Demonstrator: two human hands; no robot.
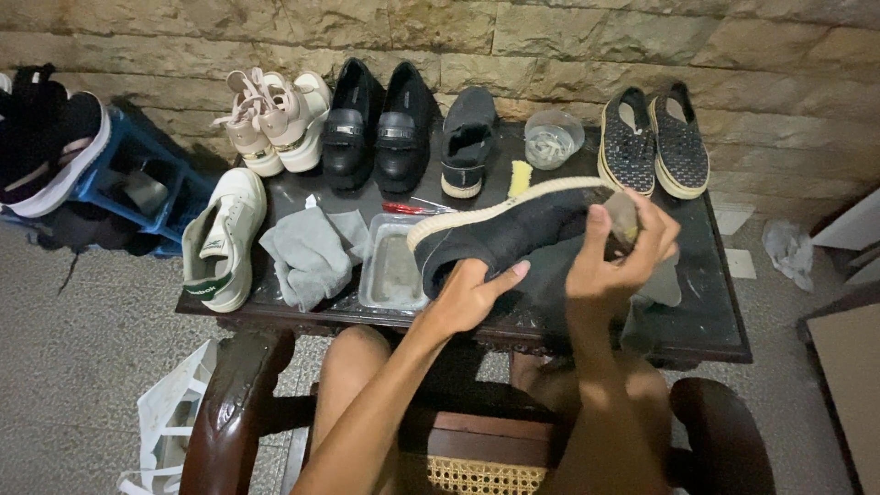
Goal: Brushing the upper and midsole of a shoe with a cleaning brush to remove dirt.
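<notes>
A black slip-on shoe with a pale rope-trimmed sole (513,229) is held above the front half of the dark table (715,339), tipped on its side so that the sole edge faces up and away. Its long axis runs from lower left to upper right across the view, rising toward the wall. The lower end is cupped from beneath and behind by the left hand (467,298), fingers wrapped on the upper, thumb laid along the fabric. The upper end is met by the right hand (616,257), which is curled over that end and closed on a small brownish pad or cloth (625,218); what exactly it is cannot be made out, since the fingers cover most of it. The shoe therefore lies between the two hands, the left carrying, the right pressing at the far end.

Just left of the shoe, a shallow metal tray (392,270) rests on the table, then a grey cloth (312,252) and a white sneaker (223,240). Along the wall side are noted a matching black shoe (467,139) and a clear bowl (553,139).
</notes>
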